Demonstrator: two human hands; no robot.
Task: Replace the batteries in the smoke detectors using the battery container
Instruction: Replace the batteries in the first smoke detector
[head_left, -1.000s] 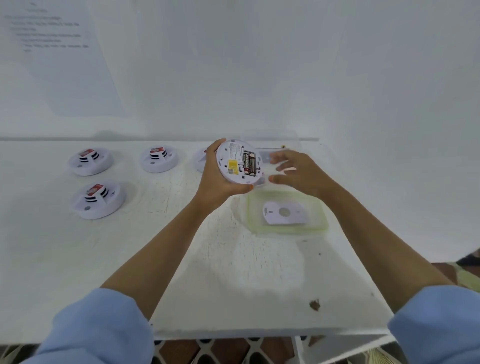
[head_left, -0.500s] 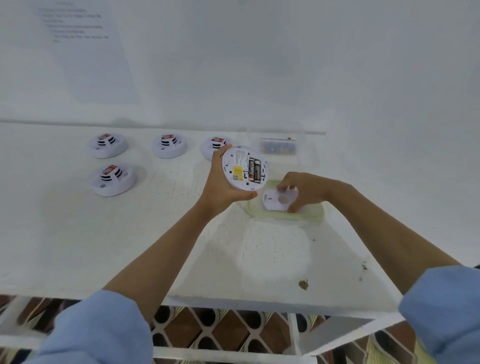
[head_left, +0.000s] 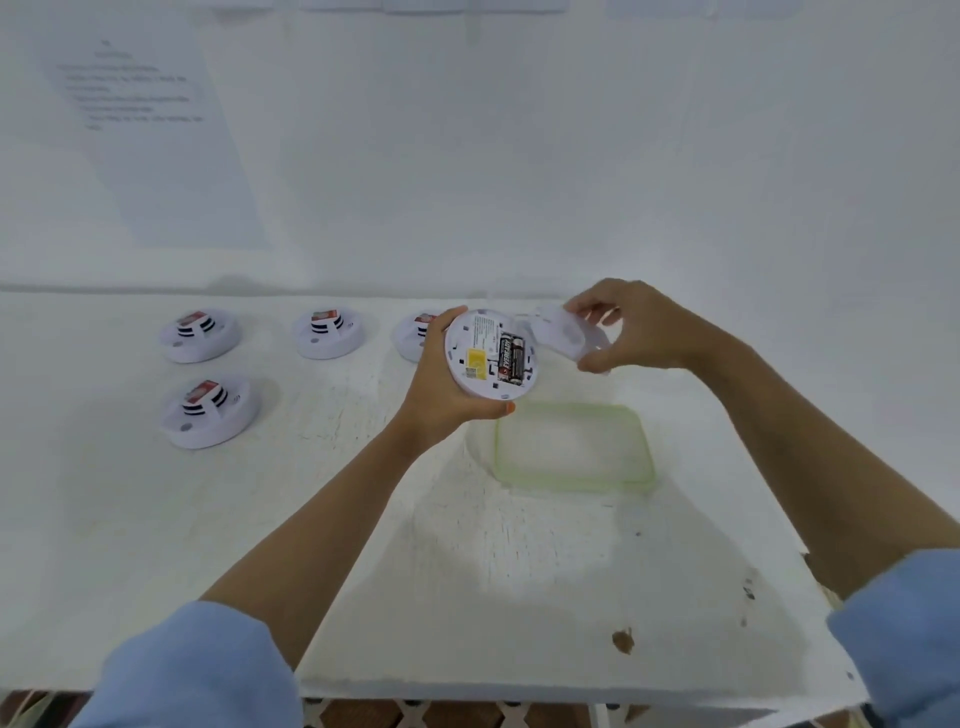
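My left hand (head_left: 441, 387) grips a white round smoke detector (head_left: 480, 353), held up with its back toward me. Two black batteries (head_left: 511, 358) sit in its open compartment beside a yellow label. My right hand (head_left: 631, 330) pinches the white back cover plate (head_left: 563, 332) just right of the detector, above the table. Below them a pale green transparent lid (head_left: 574, 447) lies flat on the white table (head_left: 311, 545). The battery container is hidden behind my hands.
Three more smoke detectors stand face up at the left: one at the far left back (head_left: 200, 335), one in the back middle (head_left: 328, 332), one nearer (head_left: 210, 413). Another (head_left: 413, 338) shows partly behind my left hand. A printed sheet (head_left: 150, 140) hangs on the wall.
My right hand went down to the green lid, picked up the white cover plate and lifted it to beside the detector. The lid now lies bare. My head view shifted.
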